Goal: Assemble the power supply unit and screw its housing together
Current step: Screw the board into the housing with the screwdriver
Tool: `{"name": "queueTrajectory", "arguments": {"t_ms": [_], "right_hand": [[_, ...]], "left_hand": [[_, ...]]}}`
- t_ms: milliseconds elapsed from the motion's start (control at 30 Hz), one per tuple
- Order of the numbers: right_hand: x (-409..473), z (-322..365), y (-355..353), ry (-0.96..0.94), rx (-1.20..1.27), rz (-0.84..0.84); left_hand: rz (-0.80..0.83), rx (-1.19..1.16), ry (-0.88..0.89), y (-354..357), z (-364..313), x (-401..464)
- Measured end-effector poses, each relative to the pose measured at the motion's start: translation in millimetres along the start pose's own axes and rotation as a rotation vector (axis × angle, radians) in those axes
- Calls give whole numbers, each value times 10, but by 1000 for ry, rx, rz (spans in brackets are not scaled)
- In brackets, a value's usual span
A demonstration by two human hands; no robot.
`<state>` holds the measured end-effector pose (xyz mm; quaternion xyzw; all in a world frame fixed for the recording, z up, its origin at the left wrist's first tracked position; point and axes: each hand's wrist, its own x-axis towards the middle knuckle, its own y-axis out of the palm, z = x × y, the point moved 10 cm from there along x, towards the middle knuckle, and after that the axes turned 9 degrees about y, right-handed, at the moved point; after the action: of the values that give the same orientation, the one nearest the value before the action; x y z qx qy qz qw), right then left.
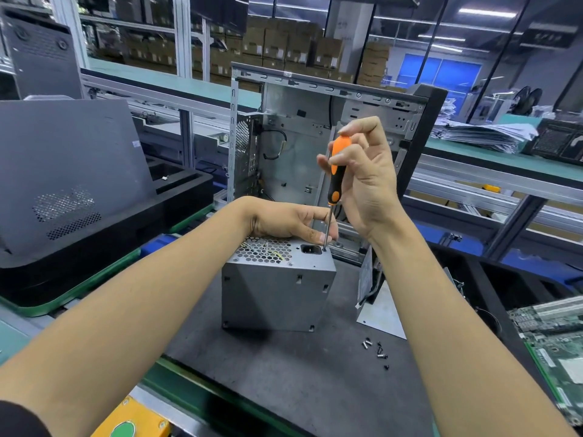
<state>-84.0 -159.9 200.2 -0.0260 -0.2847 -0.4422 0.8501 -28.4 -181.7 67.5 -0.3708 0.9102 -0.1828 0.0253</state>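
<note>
A grey metal power supply unit (277, 291) stands on end on the dark work mat (299, 380), its honeycomb vent and power socket facing up. My right hand (362, 181) grips an orange-and-black screwdriver (337, 167) held upright, its tip on a screw at the top face's right corner. My left hand (290, 220) rests on the top of the unit and pinches the screwdriver shaft near the tip between thumb and finger. Several loose screws (377, 351) lie on the mat to the unit's right.
An open grey computer case (315, 127) stands behind the unit. A metal plate with a cable (375, 298) leans at the right. A green circuit board (555, 339) lies far right. A dark side panel (66, 171) on black foam sits at the left. A yellow button box (132, 419) is near the front edge.
</note>
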Motion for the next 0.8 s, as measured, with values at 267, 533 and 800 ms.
{"name": "queueTrajectory", "arguments": {"t_ms": [267, 533, 800], "right_hand": [[-32, -70, 91, 55, 159, 141], [23, 54, -16, -43, -7, -44], [-12, -36, -8, 32, 78, 39]], "left_hand": [[-13, 0, -11, -22, -3, -6], [-39, 12, -32, -36, 12, -9], [-63, 29, -78, -65, 64, -28]]}}
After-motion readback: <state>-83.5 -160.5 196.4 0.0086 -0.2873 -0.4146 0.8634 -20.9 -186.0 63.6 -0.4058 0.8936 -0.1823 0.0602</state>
